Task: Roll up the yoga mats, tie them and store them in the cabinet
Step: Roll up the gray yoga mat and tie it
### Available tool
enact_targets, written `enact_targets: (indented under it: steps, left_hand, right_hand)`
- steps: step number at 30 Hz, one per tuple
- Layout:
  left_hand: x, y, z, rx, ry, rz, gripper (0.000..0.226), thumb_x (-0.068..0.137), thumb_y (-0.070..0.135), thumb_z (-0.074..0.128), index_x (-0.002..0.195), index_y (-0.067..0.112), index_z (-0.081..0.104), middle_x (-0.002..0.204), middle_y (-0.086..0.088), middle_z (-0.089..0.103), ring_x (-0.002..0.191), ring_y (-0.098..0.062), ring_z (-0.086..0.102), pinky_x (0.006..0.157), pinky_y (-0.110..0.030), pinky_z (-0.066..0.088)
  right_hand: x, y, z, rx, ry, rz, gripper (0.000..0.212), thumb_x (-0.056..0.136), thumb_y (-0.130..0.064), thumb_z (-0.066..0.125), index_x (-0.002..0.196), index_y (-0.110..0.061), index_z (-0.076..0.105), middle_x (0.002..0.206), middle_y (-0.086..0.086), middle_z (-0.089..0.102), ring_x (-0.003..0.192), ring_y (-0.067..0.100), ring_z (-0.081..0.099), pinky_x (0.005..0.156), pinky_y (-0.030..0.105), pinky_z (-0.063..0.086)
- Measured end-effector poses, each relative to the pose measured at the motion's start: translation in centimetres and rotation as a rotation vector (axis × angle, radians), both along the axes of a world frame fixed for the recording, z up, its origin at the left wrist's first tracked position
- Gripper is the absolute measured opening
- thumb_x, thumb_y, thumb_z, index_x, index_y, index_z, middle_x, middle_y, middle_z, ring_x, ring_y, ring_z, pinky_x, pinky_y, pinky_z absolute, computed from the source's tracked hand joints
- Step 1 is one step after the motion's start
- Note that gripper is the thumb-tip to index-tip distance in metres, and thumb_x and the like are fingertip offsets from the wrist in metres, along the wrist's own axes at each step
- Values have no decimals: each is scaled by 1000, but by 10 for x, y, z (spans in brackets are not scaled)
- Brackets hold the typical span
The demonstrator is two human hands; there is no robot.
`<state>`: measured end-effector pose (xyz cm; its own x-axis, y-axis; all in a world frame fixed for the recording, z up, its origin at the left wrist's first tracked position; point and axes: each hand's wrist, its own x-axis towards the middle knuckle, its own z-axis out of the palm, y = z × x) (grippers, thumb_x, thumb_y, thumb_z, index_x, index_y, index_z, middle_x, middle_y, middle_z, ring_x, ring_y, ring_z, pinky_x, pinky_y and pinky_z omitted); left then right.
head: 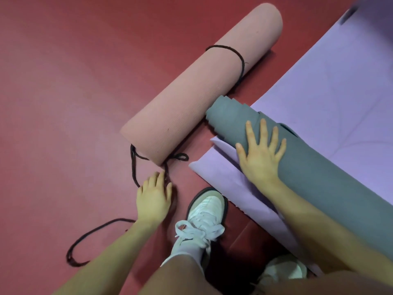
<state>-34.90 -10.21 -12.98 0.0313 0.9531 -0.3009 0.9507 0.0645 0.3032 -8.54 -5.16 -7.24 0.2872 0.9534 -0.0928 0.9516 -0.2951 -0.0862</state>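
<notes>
Dark cord [134, 167] is trailing over the red floor [63, 81] from the near end of the pink rolled mat [197, 86], whose long axis is running away up-right. The left hand [154, 199] is nearer, reaching for it; pinching it or not, cannot tell. The right hand [260, 154] is lying flat-fingered on the grey-purple mat roll [314, 173], just right.
</notes>
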Motion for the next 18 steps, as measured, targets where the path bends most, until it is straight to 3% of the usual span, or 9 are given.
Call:
enact_targets:
  steps: [3, 6, 9, 12, 15, 18]
  left_hand:
    - [-1, 4, -12, -49, 27, 63, 41, 89, 34, 63, 116, 3, 62, 110, -16, 62, 100, -37, 56, 81, -46, 44]
    - [6, 8, -20, -35, 0, 101, 33, 84, 31, 70, 104, 4, 66, 105, -16, 60, 99, -36, 53, 82, -45, 38]
    - [10, 10, -20, -5, -51, 175, 23, 87, 25, 68, 99, 5, 67, 103, -15, 60, 99, -36, 52, 83, -42, 34]
    - [6, 12, -11, 150, -118, 121, 17, 89, 23, 66, 92, 6, 71, 90, -12, 65, 87, -35, 59, 75, -39, 34]
    - [3, 15, 7, 316, -169, 44, 24, 88, 26, 59, 84, 7, 73, 73, -8, 65, 65, -32, 62, 60, -35, 44]
    - [8, 17, 29, 474, -199, -18, 36, 90, 32, 49, 78, 8, 72, 67, -5, 60, 54, -29, 57, 50, -31, 43]
  right_hand:
    - [4, 0, 3, -33, 37, 1, 64, 91, -52, 21, 152, -34, 13, 161, 2, 2, 146, 34, -3, 113, 55, -6]
    - [8, -1, 6, -25, 59, 12, 61, 92, -51, 19, 152, -36, 14, 161, 0, 3, 146, 30, -3, 114, 51, -6]
    - [16, -3, 7, -33, 56, 47, 59, 93, -50, 18, 151, -39, 15, 161, -1, 4, 146, 28, -2, 114, 48, -3]
    - [18, -3, 8, -47, 77, 52, 60, 92, -51, 17, 151, -40, 14, 161, -1, 3, 147, 27, -3, 114, 47, -4]
    - [18, -1, 11, -51, 104, 41, 60, 91, -51, 17, 150, -41, 14, 161, -2, 3, 147, 26, -3, 114, 47, -5]
    - [18, -2, 14, -54, 126, 48, 54, 97, -48, 22, 150, -41, 15, 161, -2, 3, 147, 26, -3, 114, 47, -5]
